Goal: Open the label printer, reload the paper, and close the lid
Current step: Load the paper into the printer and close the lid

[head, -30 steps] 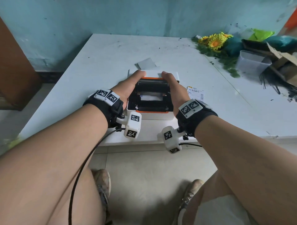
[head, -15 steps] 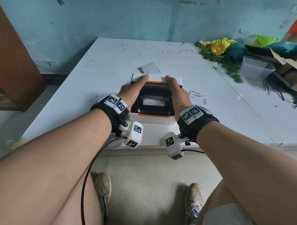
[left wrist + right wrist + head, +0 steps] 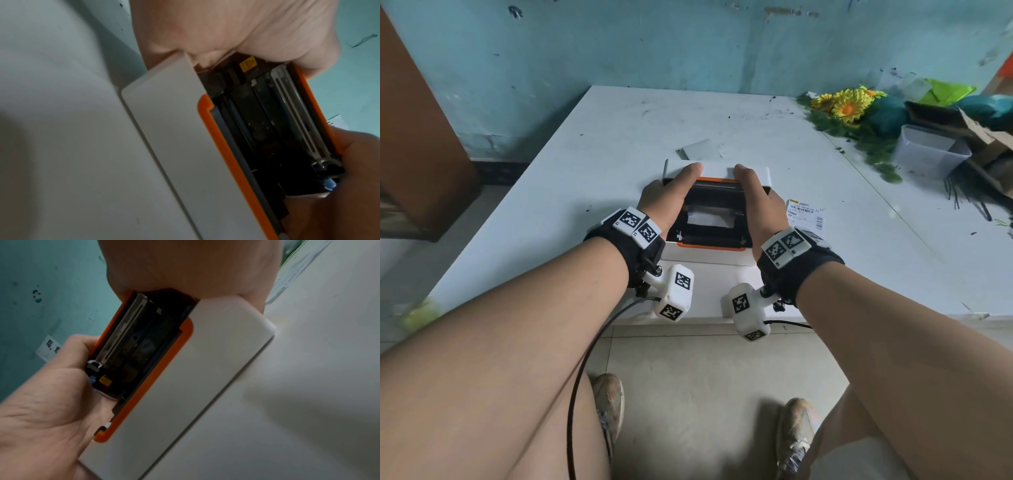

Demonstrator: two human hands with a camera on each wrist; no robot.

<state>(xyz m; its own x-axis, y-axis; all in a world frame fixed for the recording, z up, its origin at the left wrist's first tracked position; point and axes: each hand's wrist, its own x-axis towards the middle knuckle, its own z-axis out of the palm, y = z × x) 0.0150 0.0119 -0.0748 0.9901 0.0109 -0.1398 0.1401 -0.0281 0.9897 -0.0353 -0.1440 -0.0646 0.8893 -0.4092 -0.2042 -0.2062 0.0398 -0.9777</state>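
A white label printer [image 3: 705,255] with orange trim stands near the front edge of the white table [image 3: 551,192]. Its lid [image 3: 717,170] is raised and tilted back, showing the black bay and a strip of white paper [image 3: 709,217] inside. My left hand [image 3: 671,192] grips the lid's left end and my right hand [image 3: 756,195] grips its right end, thumbs on top. In the left wrist view my left hand [image 3: 236,27] wraps the lid's orange edge [image 3: 312,97]. The right wrist view has my right hand [image 3: 195,267] on the opposite corner of the printer [image 3: 205,369].
A loose barcode label [image 3: 804,216] lies just right of the printer and a blank sheet [image 3: 700,149] lies behind it. Artificial sunflowers [image 3: 842,102], a clear plastic tub [image 3: 928,150] and cardboard [image 3: 979,137] crowd the right side. A brown cabinet [image 3: 414,137] stands left.
The head view has tilted up, so the printer sits lower in frame. Both hands keep their hold on the lid, whose angle looks about the same.
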